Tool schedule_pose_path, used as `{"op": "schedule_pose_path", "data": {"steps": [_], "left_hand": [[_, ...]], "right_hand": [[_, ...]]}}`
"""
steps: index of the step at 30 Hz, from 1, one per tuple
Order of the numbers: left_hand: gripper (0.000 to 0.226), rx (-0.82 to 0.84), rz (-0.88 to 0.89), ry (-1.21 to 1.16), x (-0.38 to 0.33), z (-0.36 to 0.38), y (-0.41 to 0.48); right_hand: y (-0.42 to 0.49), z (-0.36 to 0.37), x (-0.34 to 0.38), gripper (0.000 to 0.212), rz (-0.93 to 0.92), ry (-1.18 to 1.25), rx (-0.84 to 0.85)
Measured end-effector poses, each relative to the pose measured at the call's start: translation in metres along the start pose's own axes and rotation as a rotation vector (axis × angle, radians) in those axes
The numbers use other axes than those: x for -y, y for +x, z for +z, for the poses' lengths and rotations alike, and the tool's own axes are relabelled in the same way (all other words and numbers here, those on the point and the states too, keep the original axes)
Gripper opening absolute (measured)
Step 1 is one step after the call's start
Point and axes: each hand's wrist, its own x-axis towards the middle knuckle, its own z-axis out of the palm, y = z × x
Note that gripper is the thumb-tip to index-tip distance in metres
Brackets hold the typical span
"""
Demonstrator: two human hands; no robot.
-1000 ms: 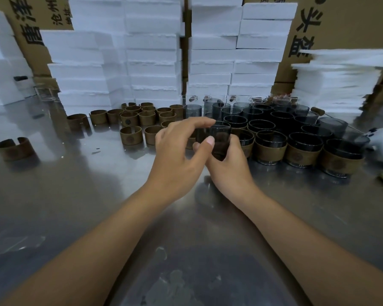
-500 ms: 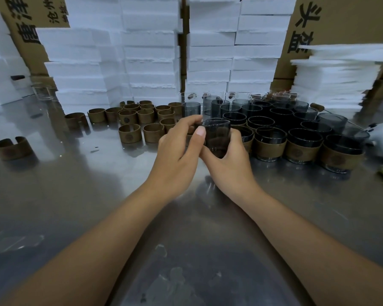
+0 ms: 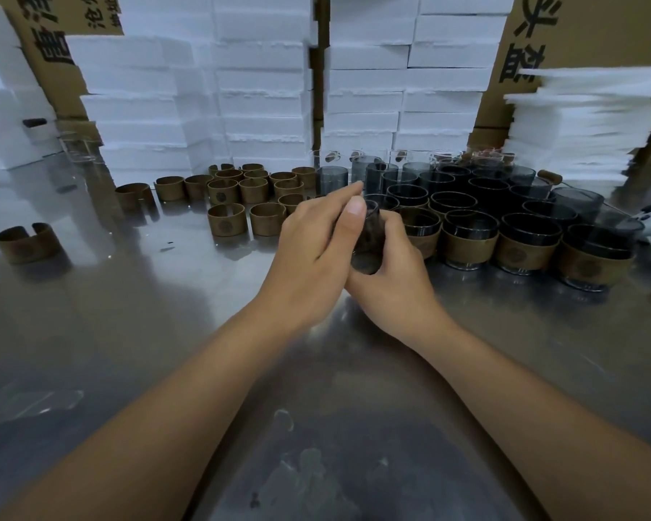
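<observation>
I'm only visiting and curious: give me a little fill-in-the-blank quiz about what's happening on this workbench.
The left hand and the right hand together hold one dark ____.
The empty brown bands stand to the ____ of the hands.
The banded glasses stand on the hands' ____ side.
The stacked foam boxes behind are ____ in colour.
Missing words: glass; left; right; white.

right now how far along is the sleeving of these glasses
Done: several sleeved glasses stand at the right front. In hand: the left hand and right hand both grip one dark glass; they hide whether a sleeve is on it. Left to do: many loose brown sleeves and the bare glasses behind.
</observation>
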Motion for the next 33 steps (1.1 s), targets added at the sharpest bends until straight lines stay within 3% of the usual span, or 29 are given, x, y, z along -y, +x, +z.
{"op": "schedule_pose_path", "data": {"steps": [8,13,23,33], "left_hand": [[0.044,-0.018,0.194,0.035,-0.007,0.002,-0.004],[0.034,-0.051,0.219,0.008,-0.007,0.001,-0.005],[0.027,-0.139,0.049,0.012,-0.002,-0.001,-0.001],[0.031,-0.022,-0.119,-0.067,0.009,-0.002,0.004]], "right_hand": [[0.004,-0.002,-0.002,0.046,0.03,0.027,-0.025],[0.006,-0.001,-0.004,0.04,0.094,0.071,-0.068],[0.009,-0.003,-0.009,0.046,0.192,0.137,-0.151],[0.008,-0.002,-0.005,0.046,0.185,0.112,-0.142]]}}
